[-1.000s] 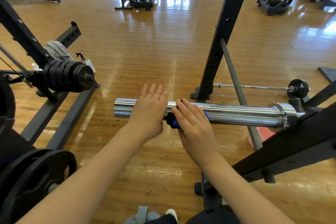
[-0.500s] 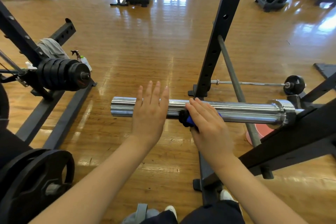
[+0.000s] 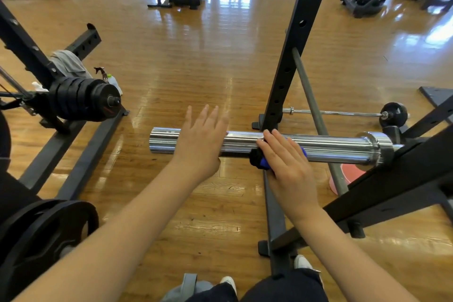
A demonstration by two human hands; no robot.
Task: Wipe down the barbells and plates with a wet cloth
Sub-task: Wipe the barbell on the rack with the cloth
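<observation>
Since half a second before, my right hand (image 3: 288, 167) had slid the cloth (image 3: 261, 160) a little further toward the collar (image 3: 373, 146), and my left hand (image 3: 202, 141) had shifted slightly with it; the view had barely changed.

I was mid-wipe on the sleeve (image 3: 326, 148). The right hand lay flat, fingers straight, pressing the cloth against the near side of the sleeve rather than curling round it. The left hand was open too, fingers spread and extended over the sleeve nearer its free end; whether the palm actually touched the metal I could not tell.

The next move, I judged, called for steady pressure while running the cloth on to the collar, then back to the free end, and turning it round the far side, which the flat press would not reach.

The sleeve was bright chrome, unloaded, lying level across the rack (image 3: 296, 39) with its open end pointing to my left. The cloth showed dark with blue, bunched under the palm; whether it was wet I could not tell. A stack of plates (image 3: 81, 99) sat on a peg to my left, and a second bar (image 3: 343, 113) lay on the floor beyond the rack, both not yet reached.
</observation>
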